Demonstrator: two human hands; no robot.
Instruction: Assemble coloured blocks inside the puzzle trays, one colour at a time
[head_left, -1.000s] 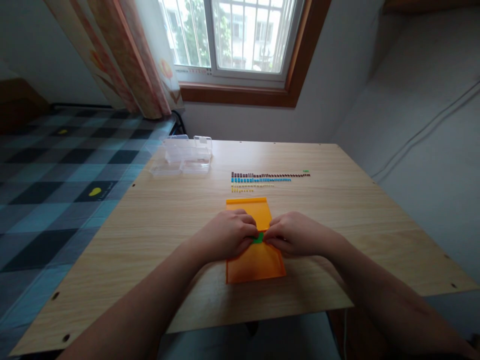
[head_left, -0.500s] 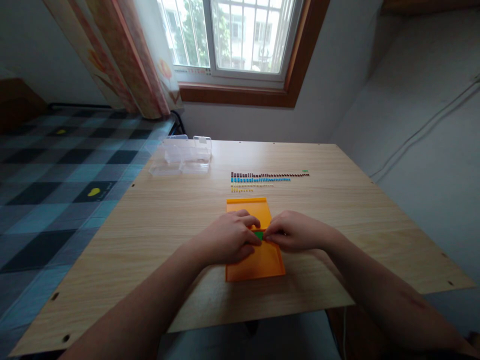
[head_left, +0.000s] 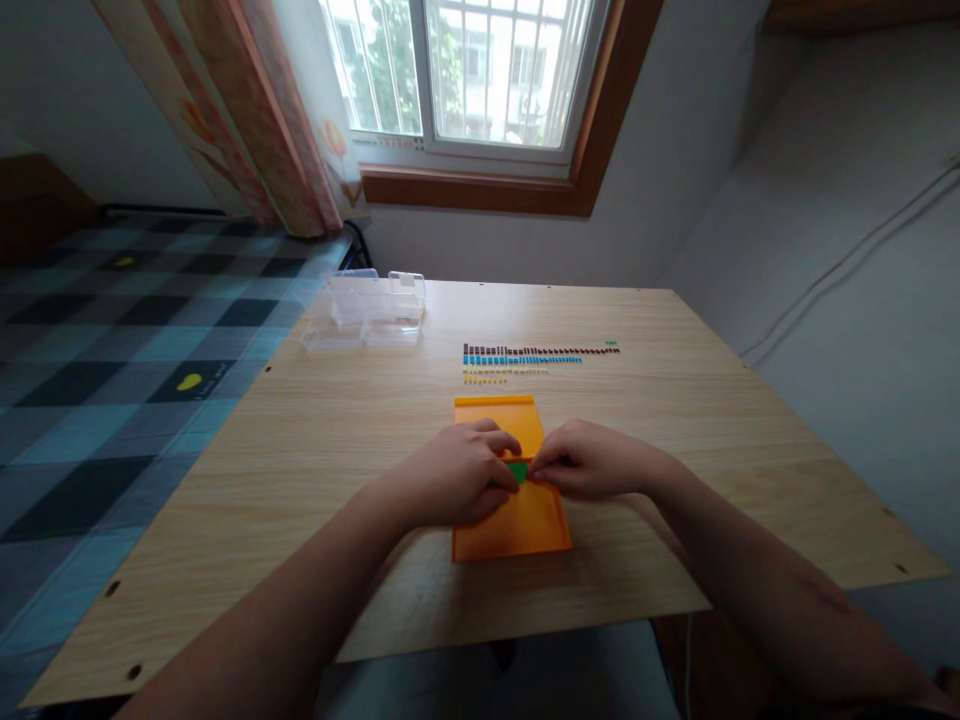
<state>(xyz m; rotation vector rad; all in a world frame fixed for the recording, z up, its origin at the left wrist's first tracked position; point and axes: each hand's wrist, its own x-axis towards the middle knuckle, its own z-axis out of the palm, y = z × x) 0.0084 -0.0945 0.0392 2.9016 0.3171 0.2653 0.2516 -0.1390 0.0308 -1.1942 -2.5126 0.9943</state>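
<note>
An orange plastic tray (head_left: 517,535) with raised rims lies near the front of the wooden table, and a ridge crosses its middle. Over that ridge a small green piece (head_left: 519,470) shows between my two hands. From the left, my left hand (head_left: 472,472) has its fingers bent around the green piece's left end. At the other end, my right hand (head_left: 574,458) pinches the piece with thumb and fingertips close together. The fingers cover both ends of the piece, so its full shape is hidden.
Beyond the tray, rows of tiny dark red (head_left: 525,351), blue (head_left: 521,360) and yellow (head_left: 484,381) pieces line the table (head_left: 360,400). A little green piece (head_left: 611,343) sits at the far right of the rows. Clear plastic boxes (head_left: 367,310) stand at the back left.
The left fingertips have shifted slightly, and a little more of the green piece shows between the hands. The tray and rows have stayed in place.
</note>
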